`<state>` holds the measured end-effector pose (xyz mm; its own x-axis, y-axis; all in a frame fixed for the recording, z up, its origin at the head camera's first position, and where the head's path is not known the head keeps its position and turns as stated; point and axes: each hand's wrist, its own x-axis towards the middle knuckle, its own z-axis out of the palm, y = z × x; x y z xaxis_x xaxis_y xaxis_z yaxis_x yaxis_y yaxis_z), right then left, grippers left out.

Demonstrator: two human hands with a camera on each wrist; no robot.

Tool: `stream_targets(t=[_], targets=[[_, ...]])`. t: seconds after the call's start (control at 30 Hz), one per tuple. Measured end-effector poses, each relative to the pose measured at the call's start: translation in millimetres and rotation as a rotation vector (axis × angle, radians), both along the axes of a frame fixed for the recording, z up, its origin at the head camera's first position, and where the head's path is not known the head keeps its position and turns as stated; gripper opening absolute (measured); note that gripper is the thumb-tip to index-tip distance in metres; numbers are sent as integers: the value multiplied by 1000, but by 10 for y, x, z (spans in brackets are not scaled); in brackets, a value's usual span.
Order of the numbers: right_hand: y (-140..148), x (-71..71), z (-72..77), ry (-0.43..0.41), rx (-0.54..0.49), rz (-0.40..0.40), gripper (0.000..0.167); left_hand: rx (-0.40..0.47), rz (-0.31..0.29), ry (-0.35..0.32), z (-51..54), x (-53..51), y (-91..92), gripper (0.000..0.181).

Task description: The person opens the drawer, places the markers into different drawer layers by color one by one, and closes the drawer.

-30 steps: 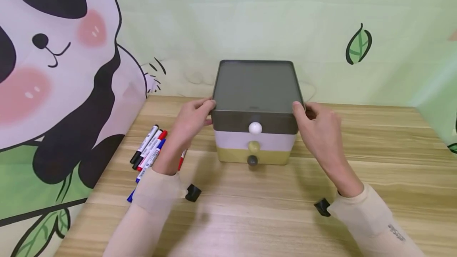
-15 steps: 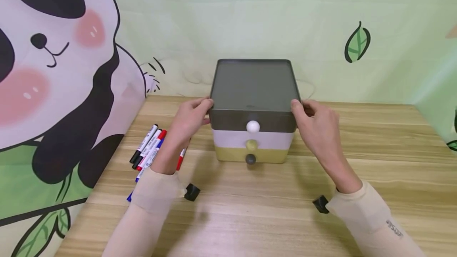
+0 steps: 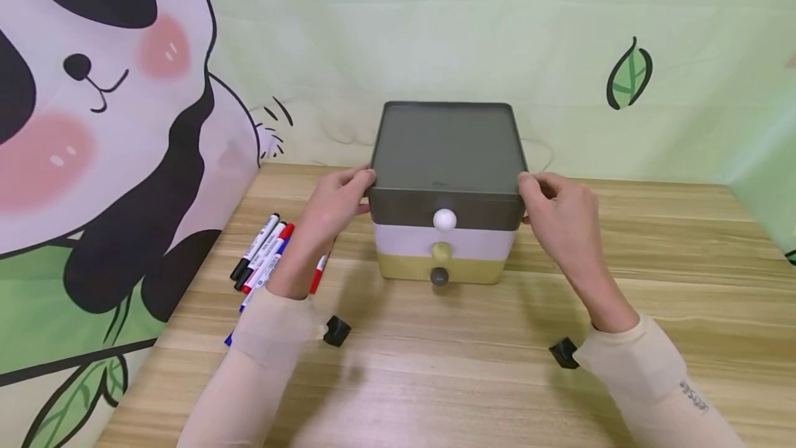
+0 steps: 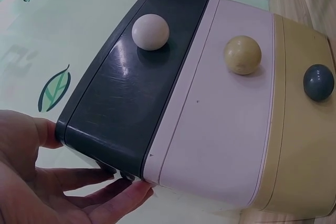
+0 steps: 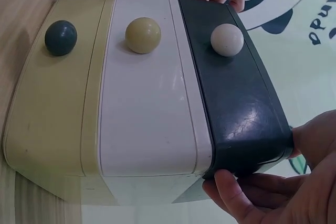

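Note:
A three-tier mini drawer box [image 3: 444,247] stands upright on the wooden table, its knobs facing me. The top tier is dark grey with a white knob [image 4: 150,32], the middle is pale lilac-white with a yellowish knob [image 5: 143,35], and the bottom is mustard with a dark grey knob [image 3: 439,276]. My left hand [image 3: 334,207] grips the dark tier's left side, thumb at the top rim and fingers spread lower along the side. On the opposite side my right hand [image 3: 562,216] holds the same tier, its thumb at the top right edge and its fingertips by the tier's lower seam.
Several whiteboard markers [image 3: 264,254] in black, red and blue lie left of the box, partly hidden by my left forearm. A separate red marker [image 3: 318,274] lies between them and the box. A cloth backdrop with a panda [image 3: 118,75] rises behind the table [image 3: 435,379].
My right thumb has shifted slightly outward, from over the top rim to the box's right edge. The left hand keeps its hold. The whole view has shifted a little.

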<state>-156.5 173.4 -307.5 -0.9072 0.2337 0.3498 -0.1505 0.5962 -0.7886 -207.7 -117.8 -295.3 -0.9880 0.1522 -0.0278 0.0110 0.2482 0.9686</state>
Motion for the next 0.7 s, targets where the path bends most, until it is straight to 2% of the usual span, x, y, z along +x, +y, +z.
stream_targets(t=[0.23,0.7], targets=[[14,-16,7,-31,-5,-8,42,14,-7,3,16,-26,8,50],[23,-19,58,-87,24,29,43,3,-19,9,32,-25,-8,50]])
